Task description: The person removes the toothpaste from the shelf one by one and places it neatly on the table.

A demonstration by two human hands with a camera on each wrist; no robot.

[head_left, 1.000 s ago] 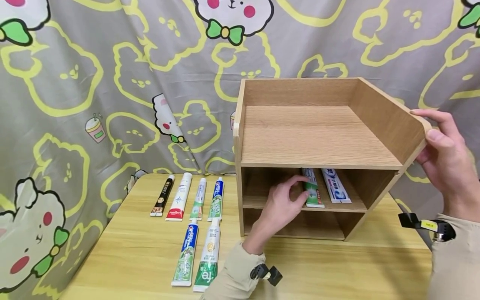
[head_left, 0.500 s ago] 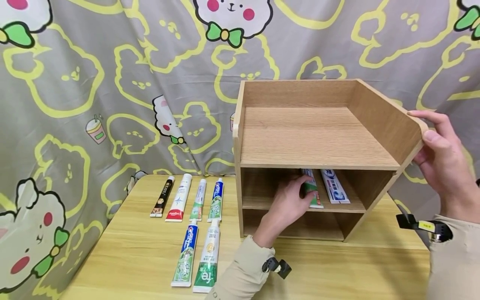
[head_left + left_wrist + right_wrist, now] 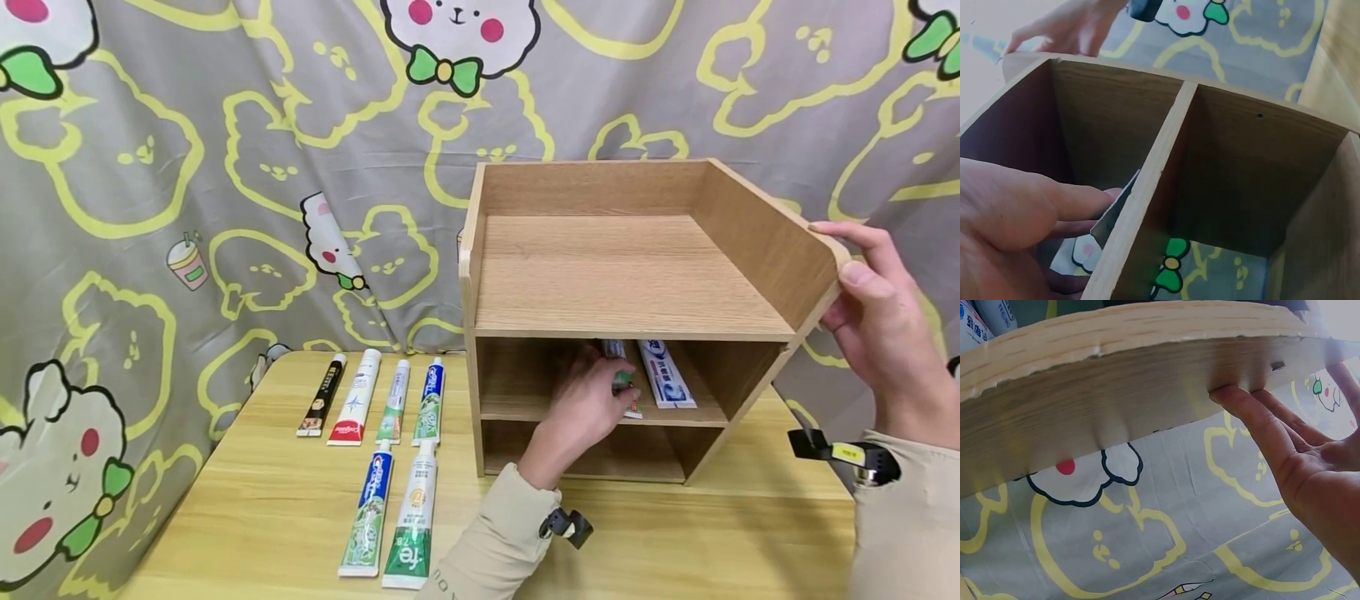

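A two-tier wooden desk shelf (image 3: 592, 275) stands on the table. My left hand (image 3: 581, 404) reaches into its middle compartment and pinches a green and white toothpaste tube (image 3: 613, 348), mostly covered by the fingers. In the left wrist view, the tube's flat end (image 3: 1110, 215) sticks out beside the shelf board, against the fingers. To its right lies another toothpaste tube (image 3: 666, 375), white, blue and purple, untouched. My right hand (image 3: 885, 312) grips the upper front corner of the shelf's right side panel; in the right wrist view its fingertips (image 3: 1225, 394) press the panel's outer face.
Left of the shelf, several toothpaste tubes lie in two rows on the table (image 3: 247, 492): a black one (image 3: 322, 396), a white and red one (image 3: 355, 398) and others, with a green-ended one (image 3: 411, 525) in front. A patterned curtain (image 3: 247, 167) hangs behind.
My left hand has moved further right and deeper into the compartment, closing over the green and white tube and covering more of it. The right hand keeps its hold on the shelf corner.
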